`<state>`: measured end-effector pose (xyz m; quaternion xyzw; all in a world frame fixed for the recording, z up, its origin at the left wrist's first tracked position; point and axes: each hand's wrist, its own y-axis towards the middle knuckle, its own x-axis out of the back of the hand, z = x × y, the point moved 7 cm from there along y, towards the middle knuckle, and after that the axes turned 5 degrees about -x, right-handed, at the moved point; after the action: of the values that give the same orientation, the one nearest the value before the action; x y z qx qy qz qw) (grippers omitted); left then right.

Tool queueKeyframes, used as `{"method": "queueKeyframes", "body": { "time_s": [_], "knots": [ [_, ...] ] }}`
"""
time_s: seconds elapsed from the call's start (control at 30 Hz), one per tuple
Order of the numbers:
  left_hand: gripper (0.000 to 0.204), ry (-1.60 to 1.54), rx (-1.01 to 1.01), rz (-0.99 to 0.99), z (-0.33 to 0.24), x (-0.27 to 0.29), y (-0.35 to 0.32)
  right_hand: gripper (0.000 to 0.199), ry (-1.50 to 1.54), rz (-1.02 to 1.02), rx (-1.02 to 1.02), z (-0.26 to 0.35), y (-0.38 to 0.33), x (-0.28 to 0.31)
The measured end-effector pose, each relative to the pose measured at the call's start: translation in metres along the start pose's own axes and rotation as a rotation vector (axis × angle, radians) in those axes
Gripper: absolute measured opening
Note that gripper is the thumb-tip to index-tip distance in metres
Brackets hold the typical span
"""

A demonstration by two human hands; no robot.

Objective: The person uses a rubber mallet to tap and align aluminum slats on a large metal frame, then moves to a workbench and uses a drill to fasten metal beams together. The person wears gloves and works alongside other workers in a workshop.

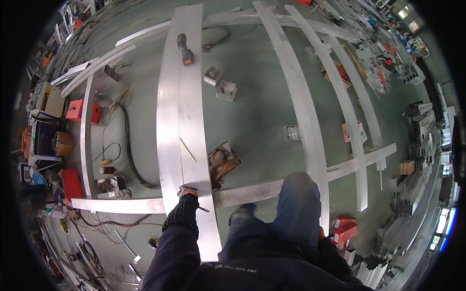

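My left hand (183, 216), in a dark knitted glove, is closed at the near part of a wide, shiny metal beam (167, 111). In its grip is a small orange and grey tool (188, 192), whose kind I cannot make out. A thin dark rod sticks out beside the wrist. My right hand (331, 254), also dark-gloved, is low beside my right knee, next to a long metal bar. A bit of orange shows at its fingertips, which are mostly hidden. A yellow pencil-like stick (188, 150) and a cordless drill (185, 50) lie on the beam.
A crossbar (121, 205) runs under the beam. More long bars (303, 104) stretch away at right. Screw bins (226, 90), a box of tools (224, 162) and a dark cable (128, 140) are on the floor. Metal profiles (412, 194) are stacked far right.
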<state>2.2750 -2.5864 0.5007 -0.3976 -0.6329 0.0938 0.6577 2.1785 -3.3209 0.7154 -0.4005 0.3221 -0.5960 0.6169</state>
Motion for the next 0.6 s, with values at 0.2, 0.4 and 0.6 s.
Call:
{"method": "queueKeyframes", "body": {
  "time_s": [0.2,0.4,0.6],
  "knots": [
    [0.044,-0.015,-0.032,0.064,-0.029,-0.008,-0.016,0.029,-0.523,0.054,0.381,0.003,0.048,0.035],
    [0.053,0.044,-0.151,-0.027,0.020,0.031,0.021,0.032,-0.428,0.013,0.177,0.102,0.069,-0.054],
    [0.060,0.130,-0.080,0.002,-0.035,0.030,-0.037,0.034,-0.526,0.118,0.275,0.053,0.102,-0.015]
  ]
}}
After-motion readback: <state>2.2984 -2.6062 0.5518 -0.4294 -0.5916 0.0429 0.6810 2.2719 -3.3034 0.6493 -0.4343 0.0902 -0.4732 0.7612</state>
